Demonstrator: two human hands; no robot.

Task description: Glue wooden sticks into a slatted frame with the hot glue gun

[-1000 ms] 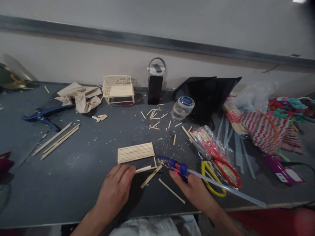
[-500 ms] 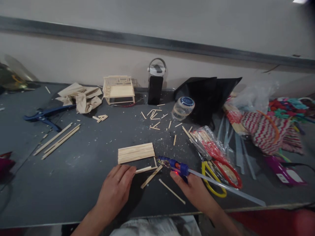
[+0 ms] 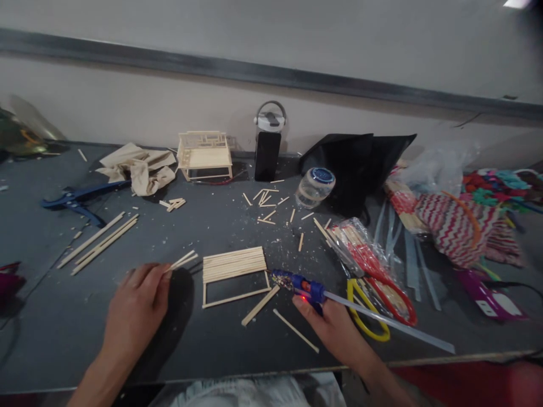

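Observation:
My left hand (image 3: 138,305) is closed, pinching a few thin wooden sticks (image 3: 182,260) that point up and to the right, left of a small stick panel. The panel (image 3: 234,264) lies flat on the dark table; sticks lie side by side across its far part, and the near part is an open frame (image 3: 237,298). In my right hand (image 3: 328,322) is a blue hot glue gun (image 3: 303,285), its nozzle close to the panel's right edge. A long clear glue stick (image 3: 390,323) sticks out of its back. Loose sticks (image 3: 261,306) rest between panel and right hand.
Scissors (image 3: 360,316) with yellow and red handles and packaged sticks (image 3: 358,246) lie to the right. Further back stand a clear jar (image 3: 316,187), a phone (image 3: 267,156) and a stick-built model (image 3: 206,157). Blue pliers (image 3: 76,200) and longer sticks (image 3: 106,243) lie left.
My left hand has moved left, off the panel's near frame, and lifted the sticks away with it. The whole near frame now shows. My right hand and the glue gun have stayed put.

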